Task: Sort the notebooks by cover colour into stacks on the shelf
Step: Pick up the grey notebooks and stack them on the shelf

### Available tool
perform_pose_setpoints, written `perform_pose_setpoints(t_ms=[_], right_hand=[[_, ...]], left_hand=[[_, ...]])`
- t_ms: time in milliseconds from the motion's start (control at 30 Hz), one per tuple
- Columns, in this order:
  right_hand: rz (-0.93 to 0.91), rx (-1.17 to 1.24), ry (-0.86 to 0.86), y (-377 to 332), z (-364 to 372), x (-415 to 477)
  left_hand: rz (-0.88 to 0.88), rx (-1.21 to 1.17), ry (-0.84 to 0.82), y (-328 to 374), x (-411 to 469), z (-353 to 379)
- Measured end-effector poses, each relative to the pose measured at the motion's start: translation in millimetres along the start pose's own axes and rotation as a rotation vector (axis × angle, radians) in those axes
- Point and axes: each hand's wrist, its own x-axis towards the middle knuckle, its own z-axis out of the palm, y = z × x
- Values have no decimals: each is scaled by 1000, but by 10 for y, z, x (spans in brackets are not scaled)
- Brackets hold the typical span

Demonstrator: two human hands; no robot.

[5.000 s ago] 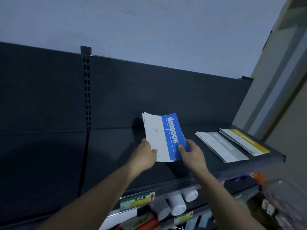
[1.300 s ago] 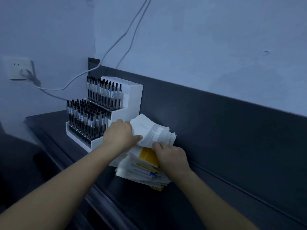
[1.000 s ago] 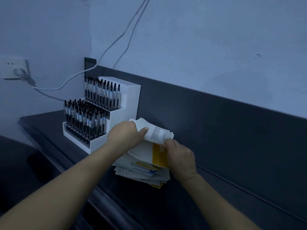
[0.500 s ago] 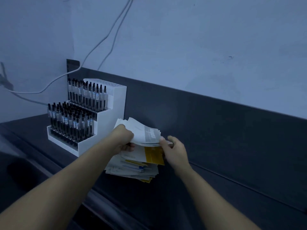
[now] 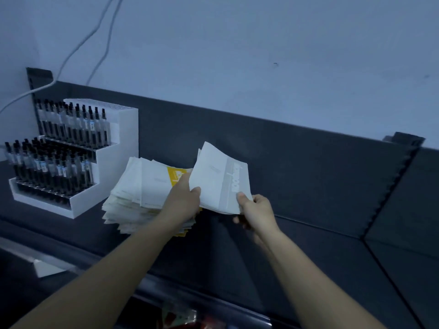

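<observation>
a: below the front lip of the shelf [image 5: 308, 252], something reddish [image 5: 180, 317] shows, too blurred to name. what do the hands have?

b: two bare forearms reach over the dark, matte shelf. the left hand [image 5: 184, 200] grips the lower left corner of a grey notebook [image 5: 221, 179], thumb on its cover. the right hand [image 5: 255, 210] pinches the lower right corner, thumb on top, fingers curled beneath. the notebook is held up off the shelf, tilted, its thin cover bowed.

a: and the other notebooks?

b: just left of it a ragged stack [image 5: 133, 200] lies flat on the shelf, with soft paper covers and fanned, uneven edges. on top lies a yellow-banded notebook [image 5: 175, 175]. the left wrist crosses the stack's right side.

a: any containers?

b: one, further back and left, just beside the stack: a white, blocky, stepped pen stand [image 5: 118, 162]. two of its tiers are packed with upright pens [image 5: 54, 162] in tight rows, with dark caps and clear barrels. the topmost step shows only a dotted white surface.

a: behind that?

b: a flat dark back panel [image 5: 285, 150], then a pale wall [image 5: 261, 55] with two thin cables [image 5: 78, 41] running down it.
</observation>
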Motion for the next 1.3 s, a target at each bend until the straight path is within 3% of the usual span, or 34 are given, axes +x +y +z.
perform_pose_setpoints(t_ms=[300, 500, 867, 1300], right_hand=[[-175, -137, 161, 64, -1091, -301], [-230, -183, 225, 184, -2153, -467], [-180, -305, 351, 484, -3927, -737], [-25, -577, 579, 946, -5167, -1024]], left_hand=[[177, -118, -98, 290, -472, 993], [169, -169, -170, 597, -898, 1875], [118, -74, -368, 1080, -1504, 3346], [124, 155, -668, 1256, -1929, 4646]])
